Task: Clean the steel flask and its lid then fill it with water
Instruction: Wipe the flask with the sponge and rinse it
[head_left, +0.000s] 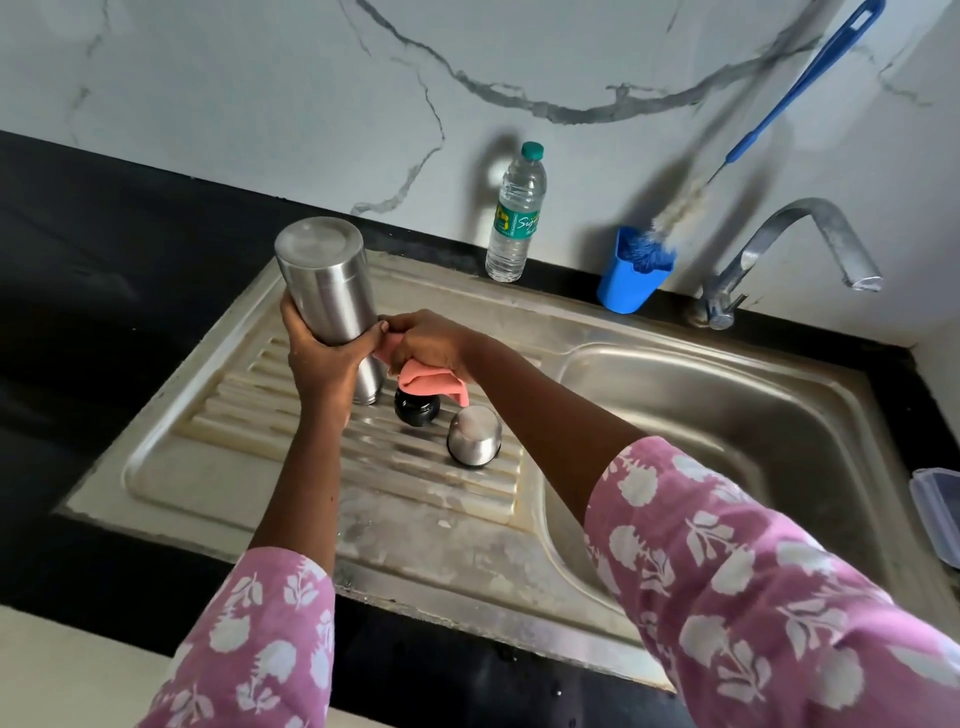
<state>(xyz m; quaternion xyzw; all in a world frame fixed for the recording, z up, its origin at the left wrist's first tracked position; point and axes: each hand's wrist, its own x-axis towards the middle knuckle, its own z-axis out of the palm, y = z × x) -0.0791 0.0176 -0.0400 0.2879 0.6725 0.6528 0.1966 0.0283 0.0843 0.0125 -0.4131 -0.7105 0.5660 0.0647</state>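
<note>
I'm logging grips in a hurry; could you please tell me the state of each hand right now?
Left hand: closed, holding the flask.
Right hand: closed, holding the cloth against the flask.

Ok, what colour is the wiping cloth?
Salmon pink; the cloth shows in the head view, gripped by the right hand beside the flask.

Both arms reach forward, forearms bare below pink sleeves (753, 597) printed with white flowers. The left hand (322, 358) wraps round the middle of a tall brushed-steel cylindrical flask (324, 280), fingers curled right around its body. The right arm stretches in from the right, wrist level, knuckles up. The right hand (428, 345) bunches a salmon-pink cloth (431, 384) against the flask's side, just beside the left fingertips.
</note>
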